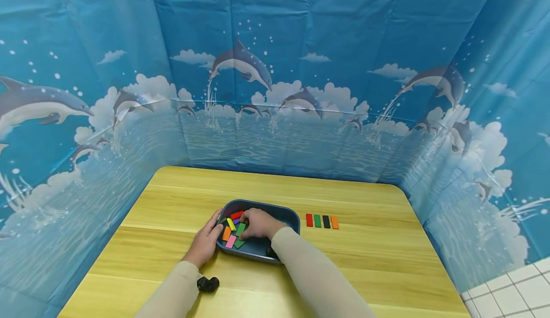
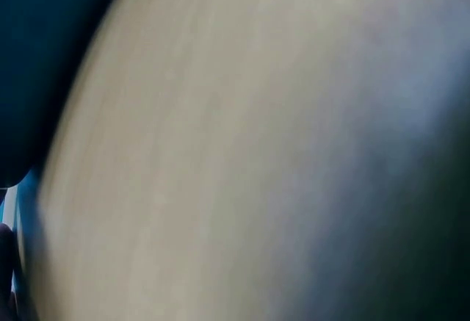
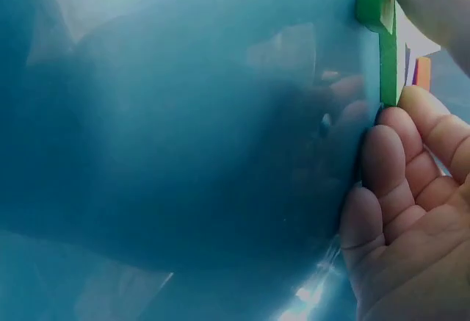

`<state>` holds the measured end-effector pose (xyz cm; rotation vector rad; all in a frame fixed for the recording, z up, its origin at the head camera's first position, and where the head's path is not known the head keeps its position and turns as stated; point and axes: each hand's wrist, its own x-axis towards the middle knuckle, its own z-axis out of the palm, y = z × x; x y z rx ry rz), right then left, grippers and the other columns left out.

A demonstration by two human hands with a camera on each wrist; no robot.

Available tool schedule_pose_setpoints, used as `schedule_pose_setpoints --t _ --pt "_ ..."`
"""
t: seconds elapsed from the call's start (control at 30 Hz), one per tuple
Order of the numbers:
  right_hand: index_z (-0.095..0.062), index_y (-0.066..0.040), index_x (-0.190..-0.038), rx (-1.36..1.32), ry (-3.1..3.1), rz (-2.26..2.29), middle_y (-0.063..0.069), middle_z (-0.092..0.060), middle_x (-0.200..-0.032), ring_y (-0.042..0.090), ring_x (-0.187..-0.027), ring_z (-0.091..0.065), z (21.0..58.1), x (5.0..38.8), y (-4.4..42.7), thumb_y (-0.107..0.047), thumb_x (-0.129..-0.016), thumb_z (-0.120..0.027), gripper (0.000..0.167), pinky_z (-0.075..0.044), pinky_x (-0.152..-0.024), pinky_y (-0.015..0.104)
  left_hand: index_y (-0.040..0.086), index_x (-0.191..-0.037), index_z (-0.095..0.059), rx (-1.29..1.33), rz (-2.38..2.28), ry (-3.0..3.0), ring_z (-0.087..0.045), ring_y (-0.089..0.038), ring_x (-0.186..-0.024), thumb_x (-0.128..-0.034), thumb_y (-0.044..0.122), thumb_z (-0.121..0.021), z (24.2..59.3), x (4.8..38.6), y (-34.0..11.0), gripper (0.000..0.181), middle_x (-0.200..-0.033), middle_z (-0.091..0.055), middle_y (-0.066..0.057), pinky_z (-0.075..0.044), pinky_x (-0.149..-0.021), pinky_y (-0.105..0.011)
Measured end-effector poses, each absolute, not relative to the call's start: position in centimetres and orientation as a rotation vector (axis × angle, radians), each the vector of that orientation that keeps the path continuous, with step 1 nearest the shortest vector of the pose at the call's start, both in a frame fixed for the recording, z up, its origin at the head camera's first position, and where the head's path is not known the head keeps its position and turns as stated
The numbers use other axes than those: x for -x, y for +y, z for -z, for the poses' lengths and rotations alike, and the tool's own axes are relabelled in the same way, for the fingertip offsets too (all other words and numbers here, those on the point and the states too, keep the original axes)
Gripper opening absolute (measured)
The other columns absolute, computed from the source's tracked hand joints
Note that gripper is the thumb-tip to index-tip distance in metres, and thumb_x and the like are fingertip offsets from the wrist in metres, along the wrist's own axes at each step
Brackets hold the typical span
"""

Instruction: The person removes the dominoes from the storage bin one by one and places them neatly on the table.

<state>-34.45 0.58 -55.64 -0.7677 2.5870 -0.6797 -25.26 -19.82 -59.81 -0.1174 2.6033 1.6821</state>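
A dark blue tray (image 1: 275,208) holds several coloured blocks at its left end. My left hand (image 1: 205,241) grips the tray's left rim, thumb over the edge. Down inside the tray, my right hand (image 1: 259,223) has its fingers curled about a green block (image 1: 241,229). The right wrist view shows the thumb against one green block (image 3: 374,1) and fingertips of the right hand (image 3: 411,181) by another green block (image 3: 388,67). Around them lie a yellow block (image 1: 231,224), an orange block (image 1: 226,233), a pink block (image 1: 231,241) and a red block (image 1: 237,215). The left wrist view is blurred.
Right of the tray, a red block (image 1: 309,220), a green block (image 1: 317,221), a black block (image 1: 326,222) and an orange block (image 1: 334,222) stand in a row on the wooden table (image 1: 378,251). A dolphin-print curtain (image 1: 275,132) surrounds the table's back and sides.
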Motion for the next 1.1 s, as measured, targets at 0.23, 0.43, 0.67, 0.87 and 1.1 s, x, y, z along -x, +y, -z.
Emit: schedule_pose_setpoints --t 0.23,0.43,0.67,0.87,1.1 --pt "-0.074 -0.015 -0.108 0.748 2.648 0.589 -0.007 -0.065 -0.093 0.012 -0.083 -0.057 55.9 34.5 0.3 -0.047 -0.078 -0.093 0.047 -0.054 -0.08 0.024 0.039 -0.166 -0.03 0.114 -1.683 2.613 -0.03 -0.038 -0.159 -0.1142 0.039 -0.041 59.8 25.3 -19.8 0.053 -0.172 -0.034 -0.011 -0.024 -0.129 -0.063" --pt "-0.076 -0.014 -0.106 0.773 2.689 0.517 -0.006 -0.067 -0.093 0.012 -0.082 -0.057 55.8 34.3 0.0 -0.053 -0.077 -0.091 0.05 -0.056 -0.08 0.024 0.039 -0.166 -0.031 0.118 -1.661 2.631 -0.031 -0.039 -0.159 -0.114 0.04 -0.041 59.9 25.3 -19.9 0.053 -0.171 -0.035 -0.011 -0.024 -0.128 -0.063" --pt "-0.076 -0.016 -0.106 0.776 2.731 0.455 -0.006 -0.068 -0.095 0.011 -0.083 -0.057 56.0 34.1 -0.2 -0.058 -0.079 -0.088 0.051 -0.057 -0.082 0.026 0.041 -0.165 -0.032 0.126 -1.652 2.636 -0.032 -0.039 -0.158 -0.1138 0.04 -0.042 59.9 25.3 -19.9 0.052 -0.171 -0.036 -0.011 -0.025 -0.128 -0.063" --pt "-0.073 -0.016 -0.103 0.749 2.75 0.419 -0.005 -0.064 -0.091 0.013 -0.081 -0.056 56.1 33.9 -0.5 -0.073 -0.075 -0.083 0.064 -0.055 -0.077 0.028 0.043 -0.164 -0.033 0.145 -1.649 2.634 -0.032 -0.04 -0.158 -0.1136 0.041 -0.042 59.9 25.3 -19.9 0.052 -0.171 -0.036 -0.011 -0.024 -0.128 -0.065" --pt "-0.075 -0.017 -0.103 0.746 2.787 0.369 -0.005 -0.062 -0.088 0.014 -0.08 -0.056 56.3 34.0 -0.7 -0.066 -0.08 -0.083 0.055 -0.052 -0.074 0.026 0.044 -0.164 -0.033 0.138 -1.664 2.624 -0.033 -0.04 -0.158 -0.1136 0.04 -0.042 60.0 25.4 -19.8 0.051 -0.17 -0.037 -0.011 -0.026 -0.127 -0.064"
